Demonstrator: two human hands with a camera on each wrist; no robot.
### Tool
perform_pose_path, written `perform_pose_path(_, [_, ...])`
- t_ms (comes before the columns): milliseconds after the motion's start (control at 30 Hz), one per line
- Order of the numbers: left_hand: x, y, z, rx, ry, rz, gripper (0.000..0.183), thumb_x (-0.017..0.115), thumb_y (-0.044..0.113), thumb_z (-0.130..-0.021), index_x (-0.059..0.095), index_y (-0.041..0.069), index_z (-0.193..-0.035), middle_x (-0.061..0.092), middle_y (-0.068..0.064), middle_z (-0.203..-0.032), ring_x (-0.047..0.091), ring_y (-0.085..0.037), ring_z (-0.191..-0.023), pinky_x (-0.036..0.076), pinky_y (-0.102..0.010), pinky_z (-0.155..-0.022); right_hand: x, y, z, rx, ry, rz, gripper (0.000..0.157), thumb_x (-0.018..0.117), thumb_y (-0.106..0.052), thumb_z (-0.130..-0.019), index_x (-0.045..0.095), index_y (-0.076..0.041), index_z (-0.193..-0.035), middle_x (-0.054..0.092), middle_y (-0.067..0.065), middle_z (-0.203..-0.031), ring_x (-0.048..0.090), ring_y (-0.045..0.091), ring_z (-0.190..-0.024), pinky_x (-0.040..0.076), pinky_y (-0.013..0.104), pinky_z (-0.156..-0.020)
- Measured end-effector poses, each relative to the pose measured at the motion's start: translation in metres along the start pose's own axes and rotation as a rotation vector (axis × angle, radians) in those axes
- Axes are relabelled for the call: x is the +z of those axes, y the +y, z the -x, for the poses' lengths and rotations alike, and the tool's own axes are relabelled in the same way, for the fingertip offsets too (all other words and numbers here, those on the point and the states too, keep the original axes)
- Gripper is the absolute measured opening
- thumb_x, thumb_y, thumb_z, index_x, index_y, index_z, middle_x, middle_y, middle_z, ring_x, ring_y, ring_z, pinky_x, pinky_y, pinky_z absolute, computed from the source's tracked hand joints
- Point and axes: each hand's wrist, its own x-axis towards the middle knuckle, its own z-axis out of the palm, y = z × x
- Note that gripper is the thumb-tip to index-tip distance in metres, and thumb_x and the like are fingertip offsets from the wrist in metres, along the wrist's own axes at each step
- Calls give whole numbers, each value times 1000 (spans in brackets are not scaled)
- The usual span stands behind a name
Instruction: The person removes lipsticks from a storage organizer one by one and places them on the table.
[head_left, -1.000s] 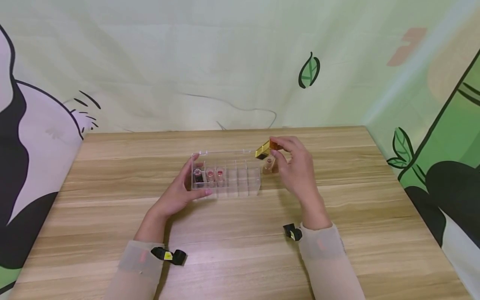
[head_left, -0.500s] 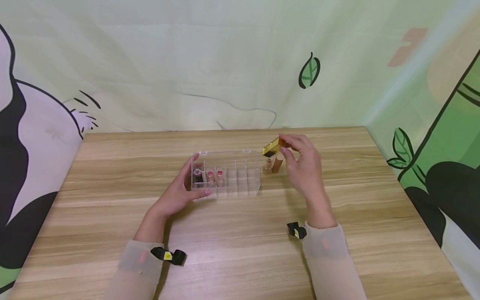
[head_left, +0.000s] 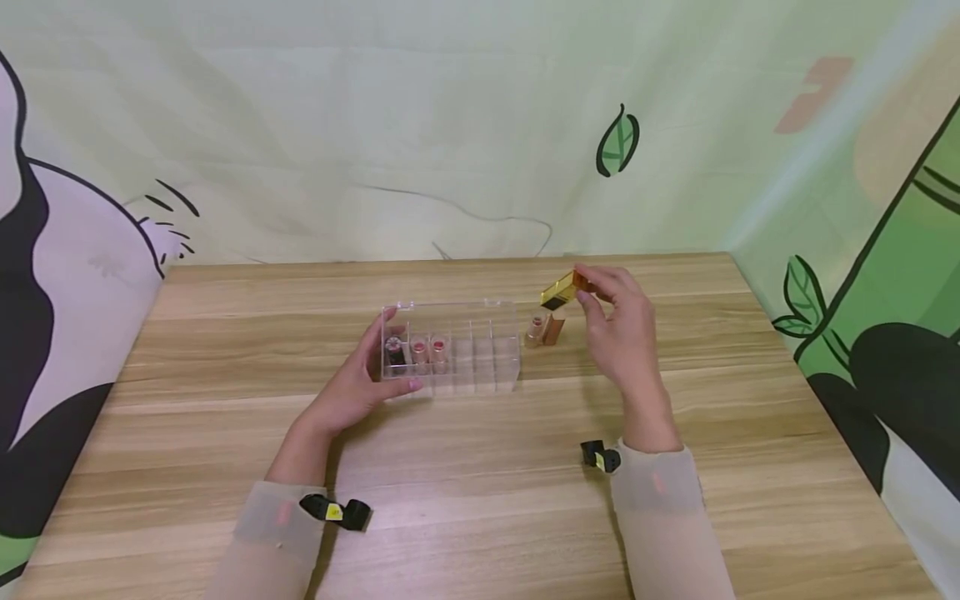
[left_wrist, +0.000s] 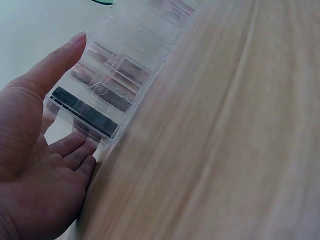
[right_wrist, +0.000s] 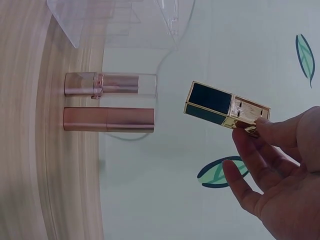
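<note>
My left hand [head_left: 348,396] holds the left end of a clear lipstick organizer [head_left: 506,358], thumb along its front and fingers behind. Inside, toward the left, stand a black lipstick [head_left: 395,352] and two pinkish lipsticks [head_left: 438,352]. In the left wrist view, the thumb lies along the see-through wall above the dark tube [left_wrist: 85,112]. My right hand [head_left: 624,337] pinches one end of a black and gold lipstick [right_wrist: 210,103], tilted above the table. Below it stand a clear-capped lipstick [right_wrist: 117,84] and a rose-gold lipstick [right_wrist: 109,120], side by side and slightly apart.
The wooden table [head_left: 465,500] runs back to a pale printed backdrop [head_left: 300,150]. A hinged clear lid or upper panel edge shows along the organizer's back. Both wrists wear small black cameras; the right one [head_left: 600,457] hangs over the table.
My right hand has drawn right and slightly up with the black and gold lipstick, uncovering the rose-gold one on the table. The left hand and organizer stay put.
</note>
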Motion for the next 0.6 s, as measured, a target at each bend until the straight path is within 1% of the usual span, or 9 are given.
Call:
perform_pose_path(167, [0, 0, 0, -3, 3, 4, 112, 88, 22, -84, 14, 49, -163, 34, -7, -165, 35, -31, -152, 23, -55, -126, -3, 2, -1, 20, 1, -4, 35, 64, 0, -99, 68, -5, -134, 66, 13, -130, 66, 29, -115, 54, 42, -103])
perform_pose_path(300, [0, 1, 1, -6, 3, 12, 111, 89, 22, -84, 15, 52, -161, 34, -6, -165, 34, -30, -152, 22, -55, -126, -3, 6, -1, 10, 12, 2, 34, 64, 0, -99, 69, -3, -133, 66, 14, -129, 66, 29, -114, 54, 42, -103])
perform_pose_path(433, [0, -1, 1, -3, 3, 6, 111, 89, 23, -84, 14, 52, -162, 34, -6, -166, 34, -31, -152, 22, -56, -126, -4, 8, -1, 4, 20, 12, 33, 64, 0, -100, 69, -3, -132, 66, 14, -129, 66, 30, -114, 55, 43, -102])
perform_pose_path(600, [0, -1, 0, 1, 2, 3, 111, 88, 23, -84, 14, 49, -163, 34, -7, -166, 34, -32, -152, 22, -57, -126, -7, 9, -2, 24, 18, 18, 34, 63, 0, -100, 68, -4, -133, 66, 14, -131, 66, 31, -114, 54, 45, -102])
